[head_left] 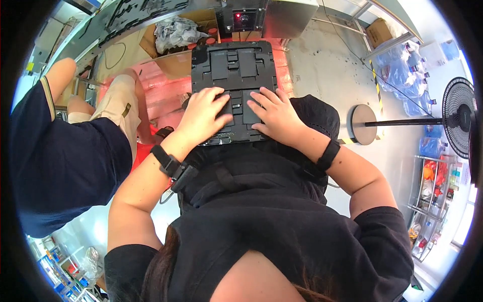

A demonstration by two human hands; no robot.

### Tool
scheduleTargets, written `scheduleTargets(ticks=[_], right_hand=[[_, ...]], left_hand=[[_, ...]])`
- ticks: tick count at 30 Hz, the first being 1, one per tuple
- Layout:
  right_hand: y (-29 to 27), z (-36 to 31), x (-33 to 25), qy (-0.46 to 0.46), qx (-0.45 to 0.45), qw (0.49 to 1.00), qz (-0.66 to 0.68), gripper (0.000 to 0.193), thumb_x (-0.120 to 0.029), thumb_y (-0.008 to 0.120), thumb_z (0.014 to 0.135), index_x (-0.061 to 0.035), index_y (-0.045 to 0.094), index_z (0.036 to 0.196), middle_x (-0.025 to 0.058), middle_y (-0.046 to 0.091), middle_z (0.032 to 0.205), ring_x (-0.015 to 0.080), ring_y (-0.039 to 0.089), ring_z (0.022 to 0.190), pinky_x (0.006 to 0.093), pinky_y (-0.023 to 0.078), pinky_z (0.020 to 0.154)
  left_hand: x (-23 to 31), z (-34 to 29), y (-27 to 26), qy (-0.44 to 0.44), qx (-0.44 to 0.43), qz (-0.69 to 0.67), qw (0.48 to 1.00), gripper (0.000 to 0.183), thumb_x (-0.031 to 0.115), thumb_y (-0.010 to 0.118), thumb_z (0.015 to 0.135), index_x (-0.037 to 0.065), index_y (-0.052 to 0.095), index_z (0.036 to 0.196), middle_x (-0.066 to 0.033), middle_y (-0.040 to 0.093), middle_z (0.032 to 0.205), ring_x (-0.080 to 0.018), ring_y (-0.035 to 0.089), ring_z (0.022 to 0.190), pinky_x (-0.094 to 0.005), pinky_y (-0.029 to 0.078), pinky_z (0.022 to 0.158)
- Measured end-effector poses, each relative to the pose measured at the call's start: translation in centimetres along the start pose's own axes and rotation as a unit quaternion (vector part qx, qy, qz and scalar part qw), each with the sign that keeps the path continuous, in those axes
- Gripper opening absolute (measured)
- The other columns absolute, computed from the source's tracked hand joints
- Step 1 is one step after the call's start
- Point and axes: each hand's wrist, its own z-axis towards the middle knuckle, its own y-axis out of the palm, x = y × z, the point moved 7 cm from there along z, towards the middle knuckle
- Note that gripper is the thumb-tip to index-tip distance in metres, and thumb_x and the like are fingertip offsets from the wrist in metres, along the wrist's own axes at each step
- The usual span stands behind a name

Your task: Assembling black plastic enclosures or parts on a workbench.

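A black rectangular tray-like plate (233,48) with several recesses rests across my lap, its far end pointing toward the bench. Flat black rectangular pieces (247,62) sit in its recesses. My left hand (204,115) lies on the near left part of the plate, thumb and fingers apart, over a dark piece there. On the near right part, my right hand (275,113) rests with its fingers spread, the tips touching another flat black piece (250,106). Neither hand is wrapped round anything. What lies under the palms is hidden.
A person in a dark shirt (75,161) sits close on my left. Ahead are a cardboard box (178,66) with plastic bags and a control box (244,19) with a red light. To the right stand a fan (457,118), water jugs (402,70) and a shelf rack (427,209).
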Motion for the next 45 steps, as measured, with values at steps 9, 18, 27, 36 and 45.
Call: scheduleTargets(ticks=[9,18,27,36,45], right_hand=[[0.8,-1.4,-2.5,-0.171,-0.013,0.985,-0.034,0.047,-0.015,0.055,0.079,0.0007,0.052,0.123,0.0179,0.047,0.133,0.0362,0.044,0.125,0.0466,0.037,0.104],[-0.6,-0.4,-1.0,-0.126,-0.032,0.991,0.037,0.054,-0.002,0.059,0.073,-0.0060,0.051,0.126,0.0139,0.044,0.137,0.0287,0.041,0.130,0.0508,0.033,0.106],[-15.1,12.2,8.6,0.021,0.247,0.945,-0.211,0.066,-0.005,0.059,0.078,-0.0065,0.034,0.139,0.0268,0.038,0.136,0.0403,0.036,0.128,0.0536,0.035,0.101],[-9.9,11.1,-4.3,-0.058,0.043,0.990,-0.118,0.036,-0.025,0.060,0.077,-0.0036,0.054,0.105,0.0115,0.059,0.087,0.0276,0.056,0.089,0.0415,0.040,0.076],[-3.5,4.7,-5.2,-0.072,-0.043,0.996,-0.010,0.069,-0.045,0.064,0.080,-0.0068,0.043,0.132,0.0224,0.043,0.128,0.0383,0.041,0.122,0.0554,0.031,0.100]], left_hand=[[0.8,-1.7,1.6,0.093,-0.099,0.091,0.987,0.042,0.019,0.069,0.078,-0.003,0.058,0.112,-0.0185,0.050,0.131,-0.0326,0.047,0.122,-0.0424,0.037,0.102],[1.4,-3.2,1.6,0.069,-0.024,0.055,0.996,0.034,0.014,0.062,0.084,-0.004,0.057,0.113,-0.0181,0.049,0.133,-0.0302,0.043,0.127,-0.0431,0.034,0.106],[0.7,-3.4,0.5,0.025,-0.090,-0.017,0.996,0.031,0.009,0.059,0.086,0.007,0.060,0.117,-0.0147,0.052,0.131,-0.0286,0.047,0.125,-0.0409,0.034,0.106],[-6.8,-1.2,-5.8,-0.297,0.235,-0.608,0.698,0.048,0.038,0.052,0.095,0.003,0.050,0.127,-0.0090,0.060,0.116,-0.0161,0.058,0.102,-0.0288,0.049,0.084],[-11.2,-2.2,-0.1,-0.325,0.174,-0.311,0.876,0.041,0.027,0.067,0.085,-0.003,0.057,0.112,-0.0126,0.061,0.097,-0.0190,0.057,0.088,-0.0317,0.047,0.077]])
